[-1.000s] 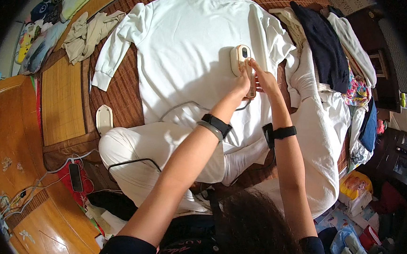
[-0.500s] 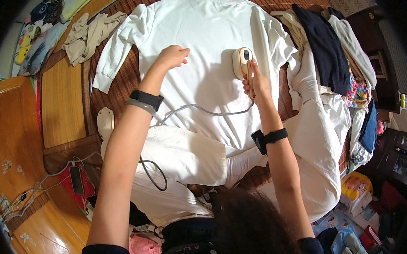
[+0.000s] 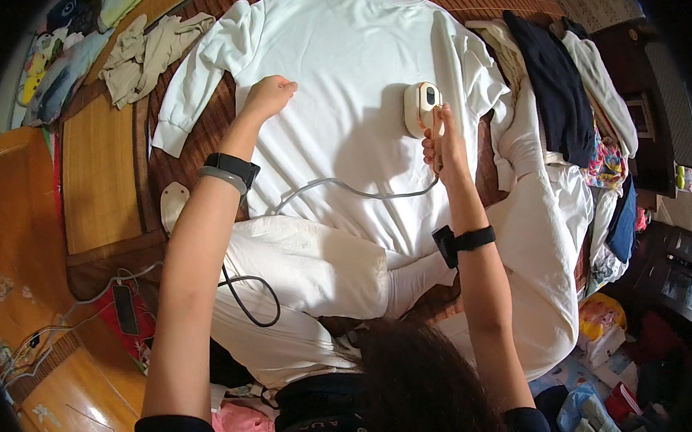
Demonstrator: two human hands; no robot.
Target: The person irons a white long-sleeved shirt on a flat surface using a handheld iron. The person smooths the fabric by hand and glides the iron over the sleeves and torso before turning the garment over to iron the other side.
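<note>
A white long-sleeved sweatshirt (image 3: 358, 48) lies spread before me, wrinkled across its lower half. My right hand (image 3: 447, 143) grips the handle of a cream and gold handheld garment steamer (image 3: 422, 109), its head over the right side of the sweatshirt. A grey cord (image 3: 340, 183) runs from the handle across the hem and loops near my legs. At the sweatshirt's left side, my left hand (image 3: 269, 98) is closed with its fingers curled; whatever they hold is hidden. Dark straps circle both my wrists.
A beige garment (image 3: 144, 61) lies crumpled at left, near a wooden panel (image 3: 104, 179). Dark and white clothes (image 3: 548, 86) are piled at right. A phone (image 3: 125, 309) with cables rests at lower left. My legs in white trousers (image 3: 302, 265) are folded below the sweatshirt.
My left hand has moved left, and its fingers look more tightly curled. My right hand and the steamer have shifted slightly right. The whole view has shifted a little too.
</note>
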